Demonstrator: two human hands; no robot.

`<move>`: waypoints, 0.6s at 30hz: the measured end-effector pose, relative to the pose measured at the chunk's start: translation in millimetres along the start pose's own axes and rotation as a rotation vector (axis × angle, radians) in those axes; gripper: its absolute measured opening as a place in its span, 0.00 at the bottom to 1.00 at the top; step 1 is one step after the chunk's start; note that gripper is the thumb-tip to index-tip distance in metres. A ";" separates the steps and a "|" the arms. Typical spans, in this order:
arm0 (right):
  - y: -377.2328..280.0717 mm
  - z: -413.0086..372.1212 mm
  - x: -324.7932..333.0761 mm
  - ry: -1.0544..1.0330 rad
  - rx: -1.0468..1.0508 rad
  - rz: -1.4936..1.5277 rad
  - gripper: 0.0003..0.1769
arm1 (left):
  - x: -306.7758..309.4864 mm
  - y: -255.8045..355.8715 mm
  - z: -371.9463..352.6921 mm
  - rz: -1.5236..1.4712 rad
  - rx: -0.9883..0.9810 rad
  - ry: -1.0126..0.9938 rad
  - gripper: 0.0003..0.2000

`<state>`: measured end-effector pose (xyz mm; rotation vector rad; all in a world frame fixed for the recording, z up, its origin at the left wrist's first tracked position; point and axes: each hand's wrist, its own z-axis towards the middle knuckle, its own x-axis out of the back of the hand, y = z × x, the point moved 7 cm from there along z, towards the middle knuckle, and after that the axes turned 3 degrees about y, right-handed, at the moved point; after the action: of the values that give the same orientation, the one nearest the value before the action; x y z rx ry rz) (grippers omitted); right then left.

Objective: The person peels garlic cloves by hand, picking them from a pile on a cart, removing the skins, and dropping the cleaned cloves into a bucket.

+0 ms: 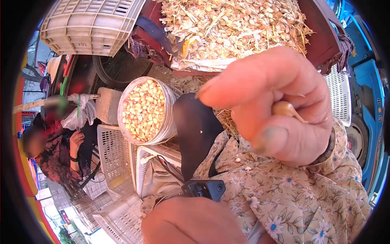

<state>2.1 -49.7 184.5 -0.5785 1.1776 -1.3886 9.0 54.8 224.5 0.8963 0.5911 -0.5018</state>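
Note:
My right hand [280,105] is raised close to the camera, its fingers curled and its thumb bent beneath them. A garlic clove [286,110] sits in the curl of those fingers, partly hidden. At the bottom edge is my left hand [195,221], back towards the camera, with its fingers out of sight. A black device [207,189] sits beside this hand, near the wrist. Ahead, a white bucket [170,118] is filled with garlic cloves [143,110]. Beyond my right hand lies a big heap of garlic cloves and dry skins [239,30].
White plastic crates [111,150] stand at left, with another crate [91,28] at upper left above a wheel [118,67]. Another person [61,158] sits at far left, near a plastic bag [79,114]. A blue vehicle [367,89] is at right. Flowered cloth [284,195] covers my lap.

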 end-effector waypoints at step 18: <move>84.8 -16.9 -43.5 -0.158 0.443 -0.698 0.12 | 165.9 -26.4 -75.7 1.106 -0.464 0.582 0.12</move>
<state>33.6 10.9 115.8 -0.7963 0.5114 -2.0740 94.2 77.8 62.8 0.7757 0.5968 0.8909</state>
